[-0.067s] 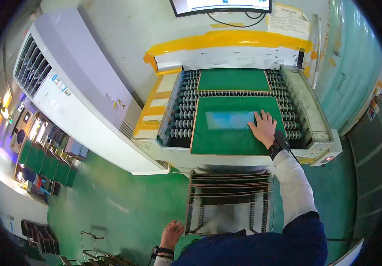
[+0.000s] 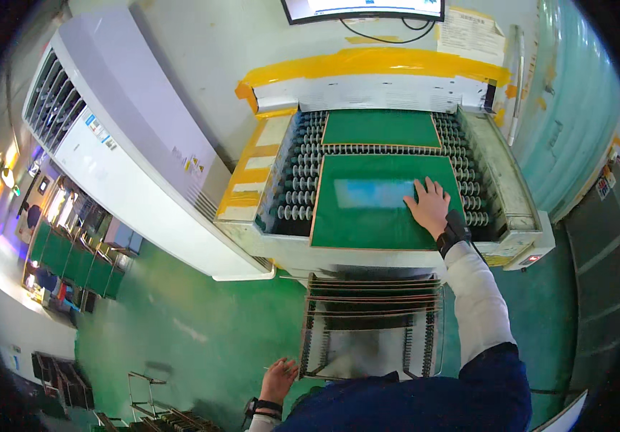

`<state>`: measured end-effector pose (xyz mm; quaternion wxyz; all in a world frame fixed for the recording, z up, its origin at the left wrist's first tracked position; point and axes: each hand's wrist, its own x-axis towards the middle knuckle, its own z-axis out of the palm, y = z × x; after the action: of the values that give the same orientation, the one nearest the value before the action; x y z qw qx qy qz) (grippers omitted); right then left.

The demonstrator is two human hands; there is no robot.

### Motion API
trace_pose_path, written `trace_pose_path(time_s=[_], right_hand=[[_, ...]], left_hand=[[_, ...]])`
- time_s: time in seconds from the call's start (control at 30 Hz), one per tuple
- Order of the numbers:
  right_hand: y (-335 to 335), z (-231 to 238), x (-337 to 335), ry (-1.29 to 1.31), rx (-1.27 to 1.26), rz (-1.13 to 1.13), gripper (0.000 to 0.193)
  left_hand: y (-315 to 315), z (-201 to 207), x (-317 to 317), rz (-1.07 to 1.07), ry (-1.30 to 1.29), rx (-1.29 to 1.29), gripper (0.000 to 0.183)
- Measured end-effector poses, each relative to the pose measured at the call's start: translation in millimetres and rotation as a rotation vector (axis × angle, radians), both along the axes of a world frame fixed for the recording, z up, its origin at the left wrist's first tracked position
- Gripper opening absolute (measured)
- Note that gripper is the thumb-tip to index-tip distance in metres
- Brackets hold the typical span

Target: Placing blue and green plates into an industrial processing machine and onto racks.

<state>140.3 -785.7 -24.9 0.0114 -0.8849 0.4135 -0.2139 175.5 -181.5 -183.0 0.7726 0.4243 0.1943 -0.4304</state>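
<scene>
The near green board [image 2: 375, 227] lies on the roller conveyor [image 2: 295, 213], reaching its front edge. The right hand [image 2: 431, 209] rests on the board's right half, fingers spread. Light, flat pressure, with the board's edges square to the conveyor's side edges, would probably guide it best. The far green board [image 2: 380, 129] lies toward the back edge. Below the front edge, a rack [image 2: 313, 347] holds several thin panels [image 2: 371, 298] across its far end. Left of the rack's near corner hangs the left hand [image 2: 279, 379], fingers partly curled; whether they pinch anything I cannot tell.
</scene>
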Motion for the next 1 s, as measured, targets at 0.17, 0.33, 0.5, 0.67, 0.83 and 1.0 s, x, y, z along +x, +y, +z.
trace_pose_path(time_s=[0.17,0.33,0.5,0.67,0.83,1.0], right_hand=[[-1.3,4.6,2.7,0.093,0.026,0.003,0.060],[17.9,28.1,-5.9,0.056,-0.013,0.083,0.054],[105.5,33.7,-13.9,-0.391,0.137,0.668,0.037],[216.0,-7.4,-55.0,-0.193,0.923,0.722,0.027],[252.5,-96.6,-90.5,-0.018,0.709,0.774,0.037],[259.2,-122.5,-101.8,0.311,0.575,0.654,0.038]], left_hand=[[27.7,-67.2,-11.4,-0.369,-0.584,0.284,0.050],[39.1,-103.3,-23.7,-0.417,-0.739,0.410,0.048],[27.7,-65.0,-28.9,-0.072,-0.014,0.373,0.039],[27.5,-65.5,-26.3,-0.048,-0.004,0.419,0.036],[39.3,-80.9,-25.9,0.016,-0.009,0.459,0.036],[33.3,-74.8,-16.8,0.033,0.044,0.398,0.032]])
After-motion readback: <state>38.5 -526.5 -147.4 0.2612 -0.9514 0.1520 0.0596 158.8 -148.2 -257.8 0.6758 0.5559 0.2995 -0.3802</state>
